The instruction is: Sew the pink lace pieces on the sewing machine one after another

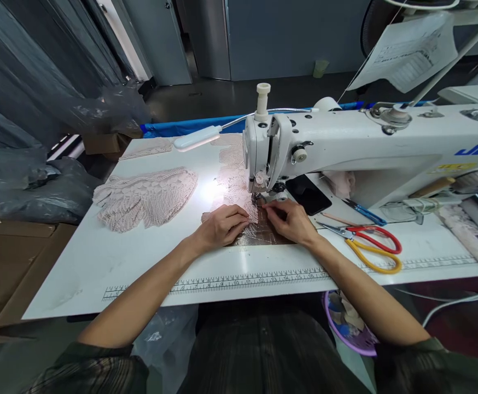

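Note:
Pale pink lace fabric (235, 183) runs under the needle and presser foot (257, 199) of a white sewing machine (325, 137). Just left of the foot, my left hand (225, 223) has its fingers closed together on the edge of the lace. My right hand (291, 220) is on the other side of the foot, with thumb and forefinger pinched close to the needle. What lies between those fingertips is too small to make out. Under the hands is a shiny brownish metal plate (275, 234). The machine's lamp (198, 138) lights the lace.
Another pale pink lace piece (149, 197) lies on the left of the white table (75, 268). A black phone (308, 194), red-and-yellow scissors (370, 246) and a blue-handled tool (365, 211) lie at right. A purple basket (351, 339) with scraps stands below the front edge.

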Motion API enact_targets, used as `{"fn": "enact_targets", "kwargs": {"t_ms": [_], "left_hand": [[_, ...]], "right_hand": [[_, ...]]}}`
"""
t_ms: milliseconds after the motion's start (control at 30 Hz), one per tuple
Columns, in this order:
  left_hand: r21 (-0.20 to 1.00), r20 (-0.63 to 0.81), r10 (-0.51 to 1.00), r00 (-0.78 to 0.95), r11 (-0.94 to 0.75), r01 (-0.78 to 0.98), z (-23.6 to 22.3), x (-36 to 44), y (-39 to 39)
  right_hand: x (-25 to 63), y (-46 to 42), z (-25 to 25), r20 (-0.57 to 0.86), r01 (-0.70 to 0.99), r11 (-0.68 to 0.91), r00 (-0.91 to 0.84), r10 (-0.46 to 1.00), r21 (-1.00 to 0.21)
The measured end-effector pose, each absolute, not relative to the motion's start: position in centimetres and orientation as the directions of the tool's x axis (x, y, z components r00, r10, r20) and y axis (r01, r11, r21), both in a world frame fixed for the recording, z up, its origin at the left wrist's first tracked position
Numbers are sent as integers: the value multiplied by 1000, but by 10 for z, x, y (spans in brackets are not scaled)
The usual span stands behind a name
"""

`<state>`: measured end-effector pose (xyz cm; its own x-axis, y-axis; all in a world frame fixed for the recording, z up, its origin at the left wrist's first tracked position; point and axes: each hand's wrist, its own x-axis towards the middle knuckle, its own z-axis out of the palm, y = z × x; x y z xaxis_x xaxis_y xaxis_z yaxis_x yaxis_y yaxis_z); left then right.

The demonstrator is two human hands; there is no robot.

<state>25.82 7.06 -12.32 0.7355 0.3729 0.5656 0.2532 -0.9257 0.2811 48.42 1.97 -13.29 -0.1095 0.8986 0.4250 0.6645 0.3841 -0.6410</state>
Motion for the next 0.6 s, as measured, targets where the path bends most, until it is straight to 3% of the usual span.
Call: {"fn": "enact_targets", "kwargs": {"t_ms": [67,333,600], "left_hand": [[218,588,334,737,-943,252,-125,259,72],[133,562,243,791,-970,203,-128,259,74],[-5,497,172,850,-979,202,-122,256,78]], "right_hand": [[488,21,-134,435,691,349,-56,899,-633],[487,18,-139,365,795,444,-302,880,-414],[488,18,-144,374,788,469,-326,868,-399]]}}
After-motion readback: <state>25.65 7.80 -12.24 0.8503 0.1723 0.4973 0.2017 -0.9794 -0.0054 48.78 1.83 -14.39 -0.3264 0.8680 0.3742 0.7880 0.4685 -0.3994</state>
